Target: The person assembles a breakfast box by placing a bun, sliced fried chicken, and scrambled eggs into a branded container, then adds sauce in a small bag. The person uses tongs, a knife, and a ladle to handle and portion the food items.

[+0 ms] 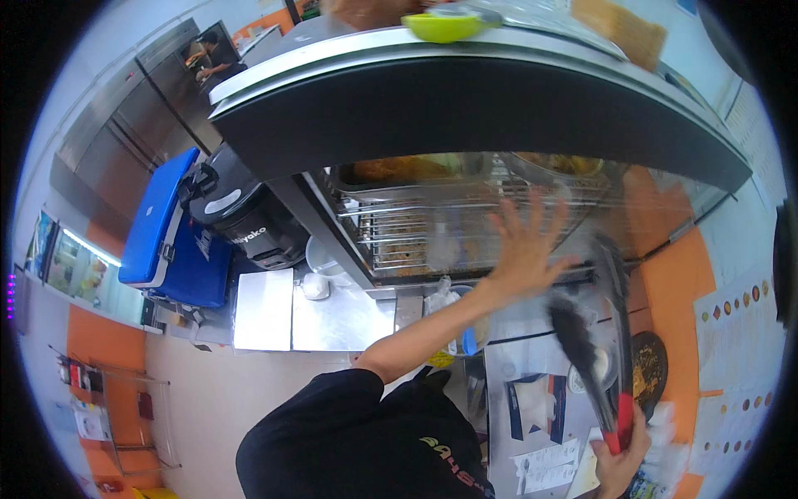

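Note:
My left hand [528, 245] is raised with fingers spread at the front of a glass-fronted food cabinet [482, 104]. It holds nothing; whether the palm touches the glass I cannot tell. Inside, on wire racks [403, 229], stand a metal tray of browned food [399, 170] and a round bowl of food [553, 162] farther right. At the lower right, my right hand [623, 461] grips a pair of tongs [617, 333] by their red handles. The tongs point upward, their dark tips apart and blurred, with nothing between them.
A lime-green bowl [445, 27] sits on top of the cabinet. To the left stand a blue cooler box [195, 258], a black rice cooker [266, 229] and a white board [263, 312]. A paper food tray [536, 407] and dark pan [652, 362] lie right. Another person [220, 60] works far off.

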